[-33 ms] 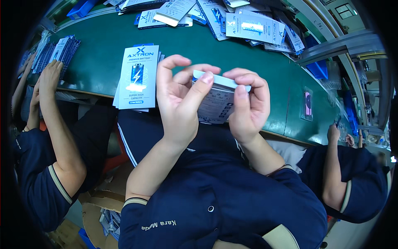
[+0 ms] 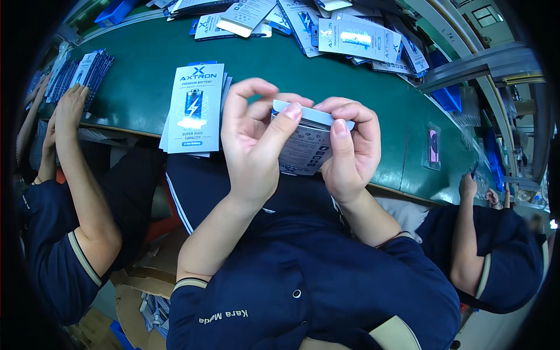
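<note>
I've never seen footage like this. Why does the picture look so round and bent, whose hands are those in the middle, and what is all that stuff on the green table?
There is no machine here. The picture comes from a wide fisheye camera worn on a person's head, looking down, which is why straight edges curve near the rim. The two bare hands in the middle are the wearer's own: the left hand and the right hand together hold a small flat pack with a white top edge, fingertips pinching along that edge. In front lies a green table. On it, just left of the hands, sits a stack of white and blue cards with a lightning-bolt picture. More such packets are scattered at the far side. Other workers sit at both sides; one's arm reaches to another pile at far left.
</note>
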Action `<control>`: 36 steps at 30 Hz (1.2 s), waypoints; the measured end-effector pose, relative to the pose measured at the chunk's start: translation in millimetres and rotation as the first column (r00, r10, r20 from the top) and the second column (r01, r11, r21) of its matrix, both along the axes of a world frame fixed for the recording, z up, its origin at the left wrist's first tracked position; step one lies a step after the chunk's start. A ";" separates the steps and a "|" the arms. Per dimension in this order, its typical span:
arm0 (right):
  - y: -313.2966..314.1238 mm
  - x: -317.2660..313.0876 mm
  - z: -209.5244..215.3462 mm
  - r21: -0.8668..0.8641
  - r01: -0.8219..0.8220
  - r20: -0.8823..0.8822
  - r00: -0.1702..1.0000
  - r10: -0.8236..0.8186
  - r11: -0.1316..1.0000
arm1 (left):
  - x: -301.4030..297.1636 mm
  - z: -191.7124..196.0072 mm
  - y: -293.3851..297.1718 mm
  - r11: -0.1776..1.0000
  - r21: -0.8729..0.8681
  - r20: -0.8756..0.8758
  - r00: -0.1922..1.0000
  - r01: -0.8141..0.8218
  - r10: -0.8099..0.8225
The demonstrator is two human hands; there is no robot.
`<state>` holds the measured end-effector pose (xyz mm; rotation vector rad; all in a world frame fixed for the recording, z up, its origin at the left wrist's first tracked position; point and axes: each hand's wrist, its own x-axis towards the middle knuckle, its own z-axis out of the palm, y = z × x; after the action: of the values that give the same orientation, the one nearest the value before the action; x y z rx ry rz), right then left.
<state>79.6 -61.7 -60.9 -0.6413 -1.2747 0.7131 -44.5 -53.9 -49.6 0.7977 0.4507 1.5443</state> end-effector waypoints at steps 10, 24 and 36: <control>2.5 -5.9 9.7 -0.042 -0.115 -0.165 0.981 0.107 0.992 | 3.7 -17.7 7.2 0.923 0.263 -0.205 0.919 -0.279 0.336; 9.6 21.9 47.0 -0.032 -0.199 0.550 0.815 0.183 0.979 | -7.2 -9.1 -0.4 0.977 -0.082 -0.109 0.976 -0.198 0.189; 110.9 104.2 39.0 0.239 0.016 0.921 0.314 -0.232 0.971 | -108.4 6.5 17.6 0.883 0.382 -0.919 -0.017 -0.271 0.393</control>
<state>183.8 49.2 -22.0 -1.0625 -2.3398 -0.0434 -152.9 -36.3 -43.1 1.9680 1.7688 1.1449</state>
